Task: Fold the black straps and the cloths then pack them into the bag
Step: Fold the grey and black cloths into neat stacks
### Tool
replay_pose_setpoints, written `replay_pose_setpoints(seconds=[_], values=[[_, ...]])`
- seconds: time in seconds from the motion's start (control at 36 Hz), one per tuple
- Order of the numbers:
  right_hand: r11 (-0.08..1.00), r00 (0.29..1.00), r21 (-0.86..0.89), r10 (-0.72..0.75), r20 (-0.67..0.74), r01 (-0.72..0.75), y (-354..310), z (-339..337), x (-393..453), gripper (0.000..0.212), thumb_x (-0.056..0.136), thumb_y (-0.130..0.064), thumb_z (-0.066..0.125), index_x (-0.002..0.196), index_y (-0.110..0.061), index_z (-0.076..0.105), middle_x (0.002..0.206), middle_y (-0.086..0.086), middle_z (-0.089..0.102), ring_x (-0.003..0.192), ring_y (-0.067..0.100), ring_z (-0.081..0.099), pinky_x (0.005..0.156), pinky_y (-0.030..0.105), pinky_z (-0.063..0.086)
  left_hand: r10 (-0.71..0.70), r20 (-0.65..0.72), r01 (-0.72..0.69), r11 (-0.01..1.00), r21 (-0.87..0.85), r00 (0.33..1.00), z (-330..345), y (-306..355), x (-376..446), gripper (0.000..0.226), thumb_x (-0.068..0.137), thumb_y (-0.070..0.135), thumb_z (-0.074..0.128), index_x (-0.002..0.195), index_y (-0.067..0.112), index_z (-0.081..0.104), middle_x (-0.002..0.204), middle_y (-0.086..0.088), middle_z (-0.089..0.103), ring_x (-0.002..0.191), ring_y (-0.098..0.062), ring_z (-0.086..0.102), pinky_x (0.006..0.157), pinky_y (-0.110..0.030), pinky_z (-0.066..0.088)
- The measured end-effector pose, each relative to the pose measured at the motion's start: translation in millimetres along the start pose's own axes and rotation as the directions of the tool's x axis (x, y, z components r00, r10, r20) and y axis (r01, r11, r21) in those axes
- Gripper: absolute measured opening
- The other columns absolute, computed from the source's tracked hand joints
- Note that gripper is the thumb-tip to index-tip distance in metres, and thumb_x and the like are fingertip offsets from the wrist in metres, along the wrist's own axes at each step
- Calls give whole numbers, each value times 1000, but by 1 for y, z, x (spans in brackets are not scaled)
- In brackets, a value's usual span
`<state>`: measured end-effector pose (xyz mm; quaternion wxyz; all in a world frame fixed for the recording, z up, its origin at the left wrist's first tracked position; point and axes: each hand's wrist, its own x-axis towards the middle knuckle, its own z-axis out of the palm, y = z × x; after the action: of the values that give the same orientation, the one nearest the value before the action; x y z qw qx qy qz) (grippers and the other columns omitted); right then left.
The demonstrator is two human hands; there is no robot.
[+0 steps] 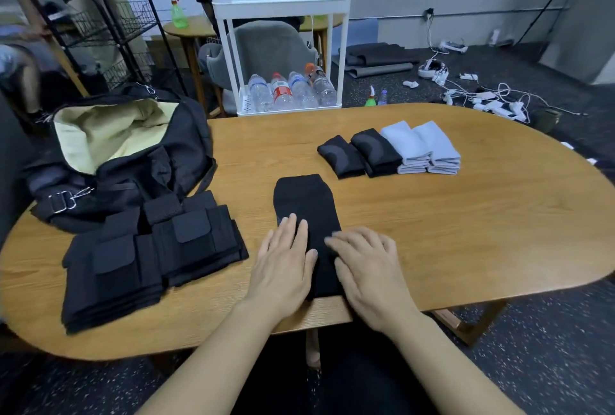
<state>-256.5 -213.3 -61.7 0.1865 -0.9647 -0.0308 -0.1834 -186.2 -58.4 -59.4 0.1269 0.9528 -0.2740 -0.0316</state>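
A black cloth lies flat on the wooden table, running from the near edge toward the middle. My left hand rests flat on its near left part with straight fingers. My right hand presses its near right part, fingers spread. Two stacks of folded black straps sit at the left. An open black bag with pale lining stands at the far left. Folded black cloths and folded grey cloths line up at the far right.
A white cart with several water bottles stands behind the table, with a grey chair beside it. A black wire rack rises at the back left. Cables and devices litter the floor at the back right.
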Motion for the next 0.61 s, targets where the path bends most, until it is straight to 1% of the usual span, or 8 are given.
replay_pose_setpoints(seconds=[0.06, 0.11, 0.17, 0.22, 0.28, 0.39, 0.56, 0.61], values=[[994, 994, -106, 21, 105, -10, -6, 2, 15, 51, 96, -35, 28, 135, -17, 55, 141, 0, 53, 135, 19, 42, 105, 34, 26, 0, -4, 0, 1000, 10, 1000, 0, 1, 3, 58, 107, 39, 16, 157, 16, -2, 164, -1, -10, 149, -12, -14, 117, -27, -13], [988, 962, -157, 35, 272, 8, -8, 9, 23, 72, 96, -51, 4, 152, -13, 28, 161, 4, 22, 150, 17, 12, 117, 35, 11, 1, 22, -2, 999, 45, 1000, 3, -1, 3, 58, 107, 38, 14, 156, 14, -5, 164, -2, -12, 149, -12, -16, 118, -29, -14], [990, 911, -141, 73, 407, -17, -6, 15, 22, 88, 85, -65, -14, 156, -14, 1, 163, 0, -8, 148, 12, -15, 118, 33, -8, -2, 61, -3, 996, 86, 998, 8, -5, 1, 60, 105, 43, 6, 156, 13, -7, 163, -2, -14, 148, -12, -19, 119, -32, -14], [987, 880, -150, 116, 461, -51, -2, 16, 21, 94, 76, -66, -18, 155, -16, -8, 160, -3, -21, 145, 10, -24, 117, 35, -15, 1, 67, -9, 993, 116, 998, 12, -11, -1, 75, 92, 53, -14, 155, 14, -9, 162, 0, -18, 147, -11, -22, 119, -33, -15], [983, 868, -173, 136, 478, -59, 1, 14, 21, 95, 74, -67, -18, 154, -17, -11, 158, -5, -24, 144, 9, -25, 117, 37, -16, 13, 65, -22, 989, 149, 998, 14, -15, -1, 88, 78, 56, -26, 154, 15, -12, 157, 2, -24, 146, -11, -24, 119, -35, -16], [976, 857, -215, 148, 493, -44, 2, 13, 20, 96, 70, -65, -22, 154, -18, -14, 158, -5, -25, 144, 10, -27, 117, 39, -16, 9, 78, -21, 986, 165, 997, 14, -20, -4, 104, 66, 62, -44, 154, 15, -13, 153, 4, -27, 145, -11, -26, 119, -37, -17], [973, 856, -230, 142, 496, -28, 13, 11, 12, 106, 62, -68, -37, 153, -19, -16, 158, -6, -27, 143, 10, -29, 117, 40, -16, -9, 112, -12, 982, 190, 994, 10, -22, -12, 110, 60, 61, -47, 154, 13, -13, 155, 1, -26, 145, -11, -25, 117, -38, -20], [975, 850, -221, 147, 506, -37, 15, 9, 9, 96, 70, -67, -28, 153, -20, -17, 157, -7, -28, 142, 9, -30, 118, 40, -16, 13, 128, -37, 981, 189, 992, 5, -22, -15, 116, 57, 63, -49, 155, 13, -10, 161, -1, -18, 147, -12, -21, 117, -37, -20]])
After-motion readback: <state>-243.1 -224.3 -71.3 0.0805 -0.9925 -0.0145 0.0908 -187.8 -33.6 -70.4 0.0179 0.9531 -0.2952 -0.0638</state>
